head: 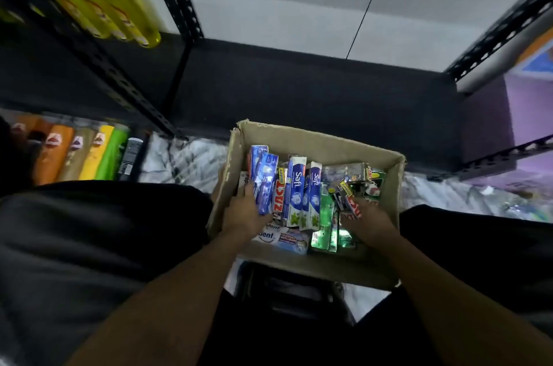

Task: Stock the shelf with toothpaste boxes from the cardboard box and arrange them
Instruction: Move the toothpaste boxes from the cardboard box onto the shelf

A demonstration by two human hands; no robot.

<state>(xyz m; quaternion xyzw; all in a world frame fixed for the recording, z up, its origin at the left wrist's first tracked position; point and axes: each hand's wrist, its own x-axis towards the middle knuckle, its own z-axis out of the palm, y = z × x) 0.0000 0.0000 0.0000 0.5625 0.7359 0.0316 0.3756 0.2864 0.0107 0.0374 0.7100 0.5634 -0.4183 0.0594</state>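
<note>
Toothpaste boxes point(325, 217): two Safi point(294, 189); left grip point(239, 213) pinches two blue boxes point(264, 183); right grip point(374, 219) unclear.

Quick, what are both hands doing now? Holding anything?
Left hand: grips the blue toothpaste boxes.
Right hand: down in the cardboard box among the packs; too blurry, cannot tell.

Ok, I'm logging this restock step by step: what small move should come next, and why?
Probably lift the blue toothpaste boxes out of the cardboard box toward the dark shelf beyond: the left hand has a grip on them, raised above the others. Whether the right hand, among the other boxes, holds anything is unclear.
</note>
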